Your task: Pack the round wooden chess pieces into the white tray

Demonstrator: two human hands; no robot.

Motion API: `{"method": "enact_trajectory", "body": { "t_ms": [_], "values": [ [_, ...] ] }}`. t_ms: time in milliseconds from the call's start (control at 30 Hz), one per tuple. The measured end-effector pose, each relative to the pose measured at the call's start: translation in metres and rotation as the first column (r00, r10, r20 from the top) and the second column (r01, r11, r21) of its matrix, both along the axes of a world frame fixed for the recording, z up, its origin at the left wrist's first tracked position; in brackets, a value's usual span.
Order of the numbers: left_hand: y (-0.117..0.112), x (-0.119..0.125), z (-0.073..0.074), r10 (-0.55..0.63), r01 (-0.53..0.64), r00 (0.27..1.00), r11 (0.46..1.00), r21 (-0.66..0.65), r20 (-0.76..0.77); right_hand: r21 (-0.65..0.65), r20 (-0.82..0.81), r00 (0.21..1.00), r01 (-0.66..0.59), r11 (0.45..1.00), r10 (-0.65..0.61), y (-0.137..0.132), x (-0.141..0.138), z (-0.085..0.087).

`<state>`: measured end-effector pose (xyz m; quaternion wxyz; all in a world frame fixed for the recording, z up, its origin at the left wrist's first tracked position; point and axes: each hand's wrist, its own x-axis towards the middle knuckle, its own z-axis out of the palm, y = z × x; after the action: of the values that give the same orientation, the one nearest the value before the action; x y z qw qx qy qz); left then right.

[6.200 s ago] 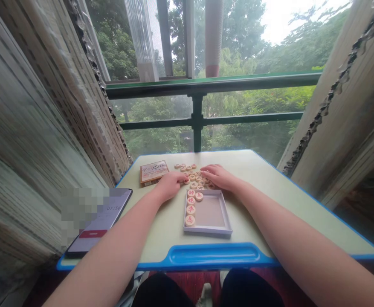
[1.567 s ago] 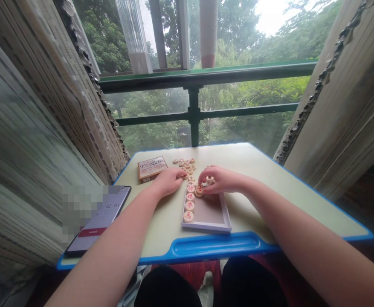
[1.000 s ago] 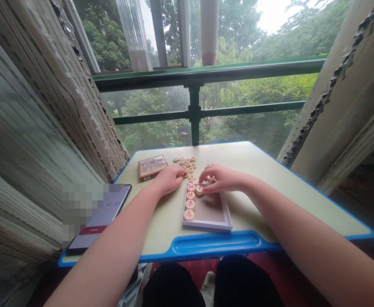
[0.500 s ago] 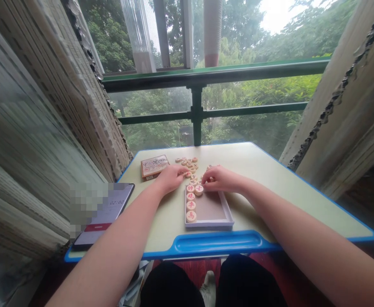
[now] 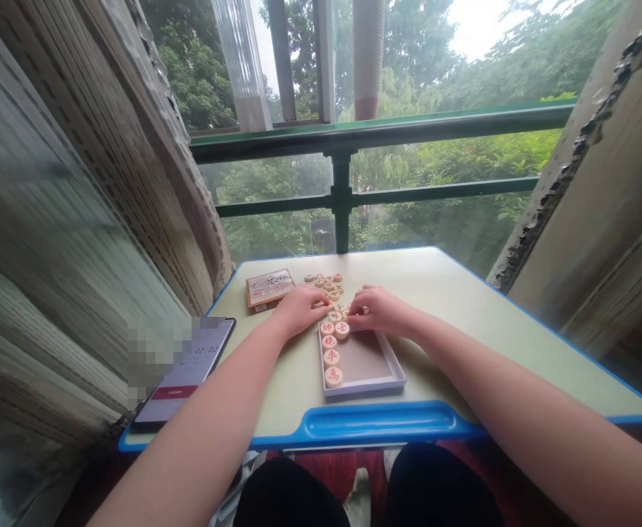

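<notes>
Round wooden Chinese chess pieces (image 5: 329, 285) lie in a loose pile beyond a shallow white box tray (image 5: 397, 373). Inside the tray, several red-marked pieces (image 5: 331, 357) stand in a column along the left wall, with another piece (image 5: 342, 331) beside the topmost one. My left hand (image 5: 301, 304) reaches to the pile's left side, fingers bent and closed at the tips; what they pinch is hidden. At the tray's far edge, my right hand (image 5: 372, 307) has thumb and fingers curled together at a Chinese chess piece (image 5: 345, 311), mostly covered by the fingers.
A printed chess box (image 5: 269, 289) lies behind my left hand. A phone showing a timer (image 5: 189, 373) rests at the table's left edge. A blue molded trough (image 5: 378, 422) runs along the front rim. Curtains flank the table, and a green railing stands beyond it.
My left hand has shifted slightly nearer and right, toward the tray's far edge. My right hand stays by the pieces there. The whole view has shifted a little; the tray's pieces keep their arrangement.
</notes>
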<state>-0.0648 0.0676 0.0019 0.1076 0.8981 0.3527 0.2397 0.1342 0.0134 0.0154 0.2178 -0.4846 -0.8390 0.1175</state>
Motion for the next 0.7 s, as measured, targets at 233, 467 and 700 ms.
{"method": "enact_trajectory", "body": {
  "t_ms": [233,467,700],
  "values": [
    [0.001,0.000,0.000,0.065,-0.065,0.998,0.998,0.014,-0.003,0.023,0.004,1.000,-0.002,1.000,0.002,0.002,0.001,-0.002],
    [-0.002,0.001,0.000,0.091,-0.091,0.996,0.996,0.021,0.017,0.037,-0.096,0.995,0.037,0.999,-0.034,-0.001,0.003,0.004],
    [0.006,-0.001,-0.002,0.138,-0.151,0.984,0.982,0.114,0.114,0.080,-0.132,0.974,0.197,0.977,-0.186,0.036,0.002,0.006]
  ]
}}
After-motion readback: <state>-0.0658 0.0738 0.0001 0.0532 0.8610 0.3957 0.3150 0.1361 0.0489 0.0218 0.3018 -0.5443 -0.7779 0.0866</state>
